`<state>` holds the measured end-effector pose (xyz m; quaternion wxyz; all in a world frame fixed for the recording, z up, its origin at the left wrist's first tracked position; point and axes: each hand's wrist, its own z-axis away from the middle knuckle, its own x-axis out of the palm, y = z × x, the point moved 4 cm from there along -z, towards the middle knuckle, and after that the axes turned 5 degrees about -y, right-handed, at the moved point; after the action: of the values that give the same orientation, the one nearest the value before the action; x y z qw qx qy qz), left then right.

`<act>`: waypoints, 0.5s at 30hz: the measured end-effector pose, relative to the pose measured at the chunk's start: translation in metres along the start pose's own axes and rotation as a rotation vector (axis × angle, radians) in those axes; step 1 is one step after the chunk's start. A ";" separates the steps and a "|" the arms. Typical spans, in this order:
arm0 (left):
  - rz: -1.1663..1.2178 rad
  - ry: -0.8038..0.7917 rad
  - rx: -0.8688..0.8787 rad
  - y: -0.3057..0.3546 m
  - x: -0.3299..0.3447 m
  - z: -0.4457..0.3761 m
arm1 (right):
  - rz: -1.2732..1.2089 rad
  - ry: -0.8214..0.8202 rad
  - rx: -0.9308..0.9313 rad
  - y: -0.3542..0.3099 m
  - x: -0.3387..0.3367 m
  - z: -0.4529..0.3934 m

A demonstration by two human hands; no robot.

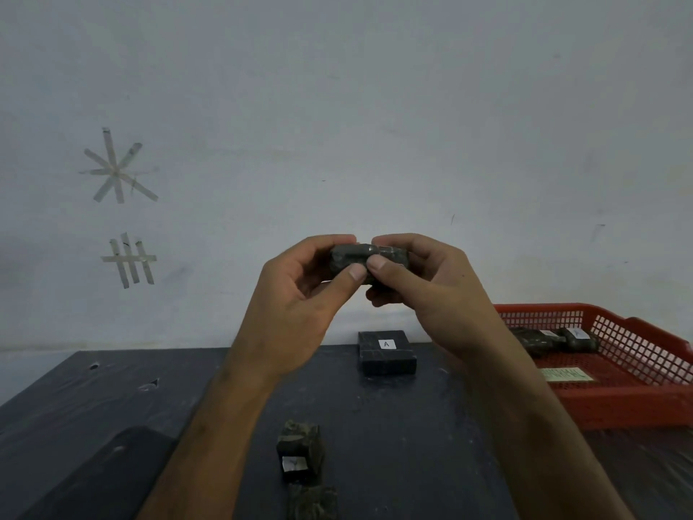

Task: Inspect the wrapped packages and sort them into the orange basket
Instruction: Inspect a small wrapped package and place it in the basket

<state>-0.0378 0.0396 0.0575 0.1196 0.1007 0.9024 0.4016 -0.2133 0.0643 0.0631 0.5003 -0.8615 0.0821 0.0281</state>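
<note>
Both hands hold one small dark wrapped package (356, 257) raised in front of the wall, above the table. My left hand (300, 294) grips its left end and my right hand (423, 283) grips its right end, with the two thumbs pressed side by side on its near face. A flat black package marked "A" (387, 352) lies on the dark table (112, 388) below the hands. Two more wrapped packages, one with a white label (300, 454) and one at the bottom edge (313, 502), sit near me. The orange basket (618, 403) stands at the right with two wrapped packages (555, 339) inside.
A green label (568, 374) lies on the basket floor. A dark flat object (105, 474) occupies the near left of the table. The wall behind carries tape marks (116, 170). The table's plastic cover has small tears (150, 384) at the left.
</note>
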 end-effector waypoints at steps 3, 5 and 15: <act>-0.011 0.028 0.002 -0.002 0.005 0.001 | 0.031 0.033 -0.010 0.000 0.001 -0.001; -0.025 0.047 0.005 -0.003 0.007 0.001 | 0.043 0.062 -0.031 0.000 0.003 0.000; 0.060 0.092 -0.130 -0.016 -0.002 -0.004 | 0.076 -0.139 -0.110 -0.008 -0.005 0.000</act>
<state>-0.0382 0.0254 0.0482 0.0723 0.1013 0.8755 0.4668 -0.2173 0.0691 0.0704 0.4554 -0.8799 0.0779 0.1114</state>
